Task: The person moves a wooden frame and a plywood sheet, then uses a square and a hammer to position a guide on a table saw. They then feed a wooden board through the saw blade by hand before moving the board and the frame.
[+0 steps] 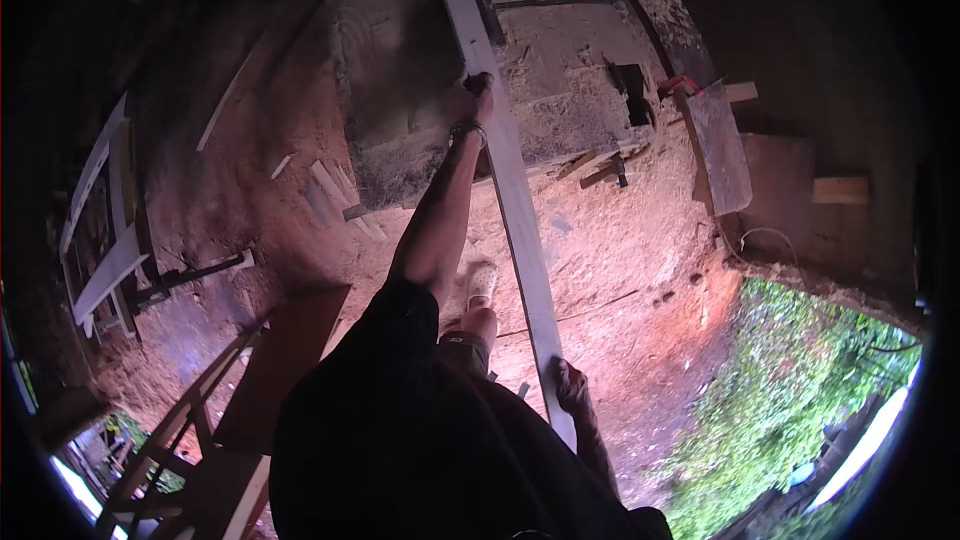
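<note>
A long, pale wooden plank (519,205) runs from the top of the view down past my body on its right side. My left hand (478,98), with a band at the wrist, is closed on the plank's left edge, far along its length. Nearer my body, my right hand (571,386) grips the right edge of the same plank. The fingers of both hands are partly hidden. Beyond my left hand, the plank passes over a dark, dusty work surface (400,155).
Wood offcuts (335,190) lie on the reddish, dusty ground (600,230). A flat board (722,145) leans at the right. Curved wooden pieces (105,275) are piled at the left, above a wooden frame (180,440). Green plants (790,380) grow at lower right.
</note>
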### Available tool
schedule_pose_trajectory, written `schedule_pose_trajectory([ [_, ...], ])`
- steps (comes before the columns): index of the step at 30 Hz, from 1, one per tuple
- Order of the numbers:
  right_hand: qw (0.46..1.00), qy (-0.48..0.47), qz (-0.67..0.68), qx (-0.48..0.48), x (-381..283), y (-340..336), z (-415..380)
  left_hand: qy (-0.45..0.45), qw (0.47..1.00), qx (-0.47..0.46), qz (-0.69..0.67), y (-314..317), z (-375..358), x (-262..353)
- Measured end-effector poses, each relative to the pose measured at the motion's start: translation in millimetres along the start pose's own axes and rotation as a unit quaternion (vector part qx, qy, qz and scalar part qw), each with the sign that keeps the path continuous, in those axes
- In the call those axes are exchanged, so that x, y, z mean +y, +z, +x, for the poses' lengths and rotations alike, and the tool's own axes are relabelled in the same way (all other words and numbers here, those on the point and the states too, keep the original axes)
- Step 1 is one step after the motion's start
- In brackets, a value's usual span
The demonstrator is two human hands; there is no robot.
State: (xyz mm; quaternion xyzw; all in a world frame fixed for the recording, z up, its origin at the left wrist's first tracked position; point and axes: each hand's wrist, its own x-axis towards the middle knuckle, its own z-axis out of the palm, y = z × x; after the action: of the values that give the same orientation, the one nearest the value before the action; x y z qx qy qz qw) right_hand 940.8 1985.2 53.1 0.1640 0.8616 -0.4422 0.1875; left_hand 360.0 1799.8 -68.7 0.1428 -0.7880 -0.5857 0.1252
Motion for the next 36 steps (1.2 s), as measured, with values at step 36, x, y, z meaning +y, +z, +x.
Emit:
schedule_pose_trajectory([
  [36,0.988,0.059,-0.109,0.091,-103.1,-6.6,57.4,0.006,0.983,-0.059,0.173,-6.7,75.2,54.8],
])
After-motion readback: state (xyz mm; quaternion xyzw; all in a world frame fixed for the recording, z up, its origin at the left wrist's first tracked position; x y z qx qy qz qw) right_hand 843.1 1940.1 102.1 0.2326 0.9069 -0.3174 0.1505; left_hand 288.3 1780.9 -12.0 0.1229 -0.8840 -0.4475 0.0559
